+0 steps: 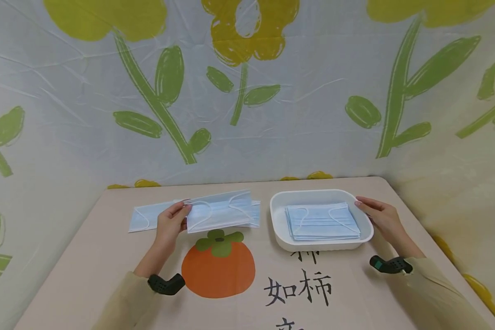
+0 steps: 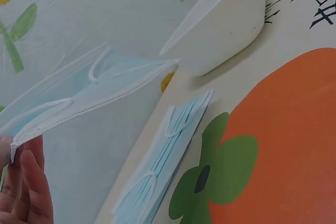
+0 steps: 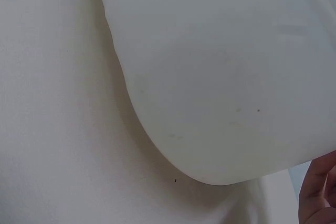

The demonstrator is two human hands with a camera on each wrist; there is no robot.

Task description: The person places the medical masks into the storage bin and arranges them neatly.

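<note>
A light-blue face mask [image 1: 220, 211] with white ear loops is pinched at its left end by my left hand [image 1: 172, 221]. In the left wrist view that mask [image 2: 89, 90] is held up off the table, its far end near the white basin. Below and behind it, more masks [image 1: 146, 216] lie flat on the table, partly hidden. On the right stands a white plastic basin [image 1: 280, 200] with a stack of masks [image 1: 322, 222] inside. My right hand [image 1: 381, 221] grips the basin's right rim, thumb and fingers on either side. The right wrist view shows mostly the basin's outer wall [image 3: 210, 87].
The pale tabletop [image 1: 95, 256] carries a printed orange persimmon [image 1: 218, 270] and black characters [image 1: 299, 288]. A cloth with printed flowers hangs behind the table [image 1: 305, 123]. Dark cameras [image 1: 166, 284] are strapped to both wrists.
</note>
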